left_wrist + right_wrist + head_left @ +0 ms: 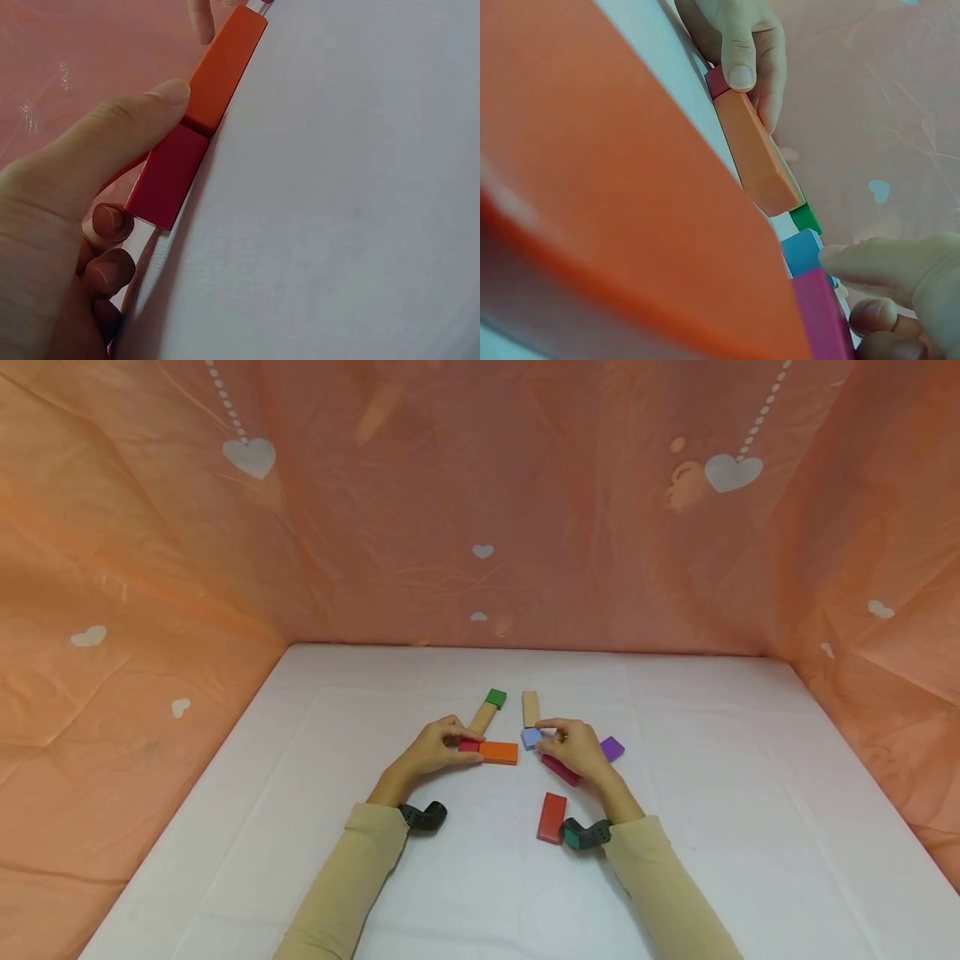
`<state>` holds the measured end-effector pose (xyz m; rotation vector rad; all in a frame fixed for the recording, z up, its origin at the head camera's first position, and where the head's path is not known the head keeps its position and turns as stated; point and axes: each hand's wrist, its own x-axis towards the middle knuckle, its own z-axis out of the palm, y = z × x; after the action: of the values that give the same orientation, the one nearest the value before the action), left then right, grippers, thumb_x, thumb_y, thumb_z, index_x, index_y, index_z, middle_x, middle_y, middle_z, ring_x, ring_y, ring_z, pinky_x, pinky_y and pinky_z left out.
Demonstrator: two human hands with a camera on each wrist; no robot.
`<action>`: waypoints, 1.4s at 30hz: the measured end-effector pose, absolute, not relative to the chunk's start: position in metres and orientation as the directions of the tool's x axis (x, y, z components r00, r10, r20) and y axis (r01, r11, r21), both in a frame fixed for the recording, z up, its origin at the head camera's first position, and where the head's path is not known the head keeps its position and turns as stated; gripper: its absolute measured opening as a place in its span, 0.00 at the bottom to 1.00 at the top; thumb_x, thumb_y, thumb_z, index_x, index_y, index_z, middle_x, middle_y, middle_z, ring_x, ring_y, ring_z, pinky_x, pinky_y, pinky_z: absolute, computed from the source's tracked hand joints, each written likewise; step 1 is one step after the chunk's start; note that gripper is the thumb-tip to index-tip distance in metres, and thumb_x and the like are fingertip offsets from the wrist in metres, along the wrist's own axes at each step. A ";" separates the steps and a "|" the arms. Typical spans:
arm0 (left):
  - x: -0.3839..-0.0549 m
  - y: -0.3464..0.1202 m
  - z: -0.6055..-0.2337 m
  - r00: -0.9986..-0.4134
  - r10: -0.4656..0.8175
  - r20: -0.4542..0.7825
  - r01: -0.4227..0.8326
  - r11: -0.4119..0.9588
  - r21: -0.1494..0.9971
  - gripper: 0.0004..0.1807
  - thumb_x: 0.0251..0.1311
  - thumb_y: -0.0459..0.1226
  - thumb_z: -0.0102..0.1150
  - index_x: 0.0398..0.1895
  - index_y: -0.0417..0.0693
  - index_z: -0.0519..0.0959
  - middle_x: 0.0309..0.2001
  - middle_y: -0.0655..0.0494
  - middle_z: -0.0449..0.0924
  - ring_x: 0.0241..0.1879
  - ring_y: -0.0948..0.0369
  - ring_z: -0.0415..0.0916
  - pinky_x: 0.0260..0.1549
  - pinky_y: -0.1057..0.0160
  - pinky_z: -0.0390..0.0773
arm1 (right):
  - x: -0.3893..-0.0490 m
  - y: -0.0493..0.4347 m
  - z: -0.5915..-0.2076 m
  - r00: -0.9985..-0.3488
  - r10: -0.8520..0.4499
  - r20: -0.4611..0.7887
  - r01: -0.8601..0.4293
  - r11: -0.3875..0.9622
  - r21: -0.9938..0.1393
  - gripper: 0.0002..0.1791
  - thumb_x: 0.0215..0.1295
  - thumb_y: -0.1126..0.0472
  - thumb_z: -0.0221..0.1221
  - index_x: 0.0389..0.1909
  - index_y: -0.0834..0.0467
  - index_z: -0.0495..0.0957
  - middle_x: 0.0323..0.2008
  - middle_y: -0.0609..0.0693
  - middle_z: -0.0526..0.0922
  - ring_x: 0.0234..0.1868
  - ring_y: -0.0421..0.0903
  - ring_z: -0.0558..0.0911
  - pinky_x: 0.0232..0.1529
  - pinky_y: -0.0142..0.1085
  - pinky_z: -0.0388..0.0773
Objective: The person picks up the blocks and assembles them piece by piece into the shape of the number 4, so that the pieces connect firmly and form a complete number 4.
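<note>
My left hand pinches a small crimson block between thumb and fingers. That block's end meets an orange block, and the thumb tip lies near their joint. A small blue block is pinched by my right hand, its thumb against the side in the right wrist view. Just below the right hand lies a magenta block, near the blue one. Behind the left hand, a natural wood block leads to a green block. Another wood block extends behind the blue block.
A purple block lies just right of the right hand. Near the right wrist camera sits a red block, large in the right wrist view. The white tabletop is bordered by orange cloth walls with hearts.
</note>
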<state>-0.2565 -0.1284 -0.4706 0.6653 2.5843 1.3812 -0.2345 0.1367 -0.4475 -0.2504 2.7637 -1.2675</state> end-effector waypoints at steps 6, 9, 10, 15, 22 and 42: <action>-0.257 -0.129 -0.471 -0.892 0.442 0.092 0.325 0.487 0.811 0.18 0.47 0.37 0.74 0.44 0.45 0.86 0.32 0.52 0.71 0.34 0.63 0.62 0.34 0.70 0.61 | -0.234 0.137 -0.447 -0.979 -0.202 0.000 -0.137 0.663 -0.736 0.20 0.60 0.62 0.63 0.53 0.64 0.79 0.17 0.45 0.66 0.20 0.40 0.64 0.25 0.28 0.58; -0.256 -0.129 -0.471 -0.894 0.439 0.092 0.325 0.493 0.807 0.18 0.47 0.38 0.74 0.44 0.46 0.86 0.31 0.54 0.70 0.33 0.63 0.62 0.34 0.70 0.61 | -0.234 0.137 -0.446 -0.980 -0.198 -0.009 -0.126 0.660 -0.740 0.19 0.60 0.62 0.63 0.53 0.63 0.80 0.17 0.45 0.65 0.21 0.40 0.64 0.25 0.28 0.58; -0.256 -0.129 -0.471 -0.894 0.439 0.091 0.324 0.494 0.807 0.18 0.47 0.38 0.74 0.44 0.46 0.86 0.30 0.54 0.69 0.33 0.63 0.61 0.34 0.70 0.60 | -0.233 0.137 -0.446 -0.980 -0.198 -0.012 -0.125 0.661 -0.740 0.19 0.60 0.62 0.63 0.53 0.63 0.80 0.17 0.45 0.65 0.21 0.41 0.64 0.25 0.28 0.58; -0.256 -0.129 -0.470 -0.894 0.439 0.091 0.328 0.500 0.802 0.18 0.47 0.38 0.74 0.44 0.46 0.86 0.30 0.54 0.69 0.33 0.63 0.62 0.34 0.70 0.61 | -0.233 0.136 -0.445 -0.981 -0.193 -0.013 -0.120 0.658 -0.743 0.18 0.60 0.62 0.64 0.51 0.63 0.81 0.17 0.45 0.65 0.20 0.41 0.64 0.25 0.28 0.57; -0.256 -0.129 -0.470 -0.894 0.439 0.089 0.326 0.500 0.802 0.18 0.47 0.39 0.74 0.44 0.46 0.86 0.31 0.52 0.71 0.34 0.62 0.62 0.34 0.70 0.61 | -0.232 0.135 -0.444 -0.982 -0.189 -0.013 -0.117 0.659 -0.743 0.18 0.59 0.62 0.64 0.50 0.63 0.81 0.17 0.45 0.65 0.21 0.41 0.64 0.25 0.28 0.58; -0.256 -0.128 -0.471 -0.893 0.441 0.086 0.330 0.514 0.792 0.17 0.48 0.38 0.73 0.44 0.46 0.86 0.32 0.51 0.71 0.34 0.62 0.62 0.34 0.70 0.61 | -0.232 0.134 -0.441 -0.983 -0.170 -0.068 -0.067 0.678 -0.732 0.17 0.57 0.60 0.66 0.47 0.61 0.82 0.19 0.46 0.67 0.23 0.42 0.65 0.27 0.30 0.59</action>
<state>-0.2564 -0.1282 -0.4712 0.6718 2.6221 1.3295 -0.2320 0.1336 -0.4412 -0.1958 2.7576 -1.1940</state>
